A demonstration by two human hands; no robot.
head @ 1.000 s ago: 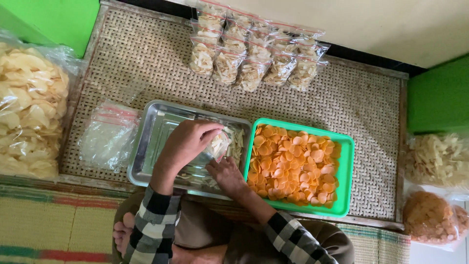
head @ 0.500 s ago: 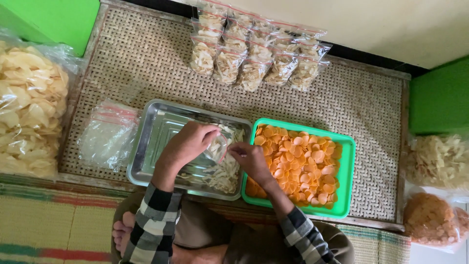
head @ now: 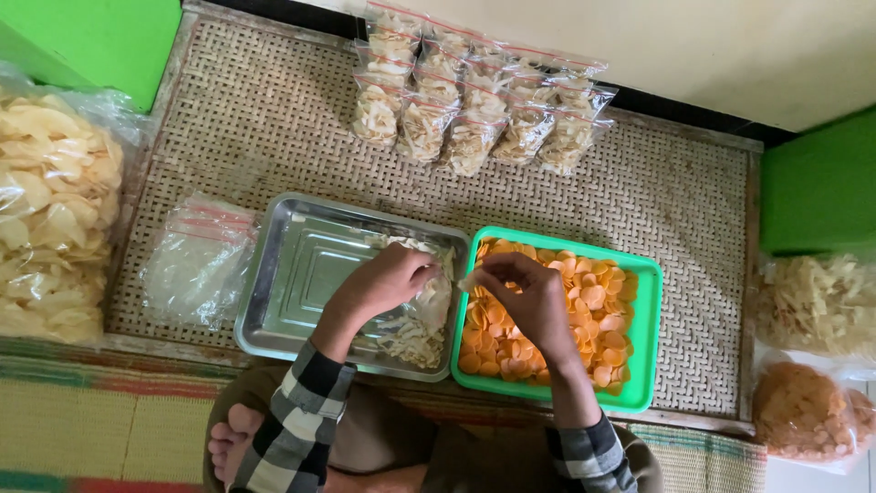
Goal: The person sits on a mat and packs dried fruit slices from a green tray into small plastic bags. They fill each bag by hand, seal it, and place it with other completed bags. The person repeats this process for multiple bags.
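both hands pinch a small bag of pale chips over the metal tray: left hand fingers closed on it, right hand fingers gripping its edge above the green tray.

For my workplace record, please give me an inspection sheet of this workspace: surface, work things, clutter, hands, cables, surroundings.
Surface: woven rattan table top, mostly bare at its left.
Work things: small clear bag of pale chips over rectangular steel tray; green plastic tray holding round orange chips.
Clutter: pile of empty clear bags; rows of filled sealed bags.
Hands: left hand and right hand pinch the bag's top.
Cables: nothing seen.
Surroundings: large sacks of chips either side; green walls; striped mat.
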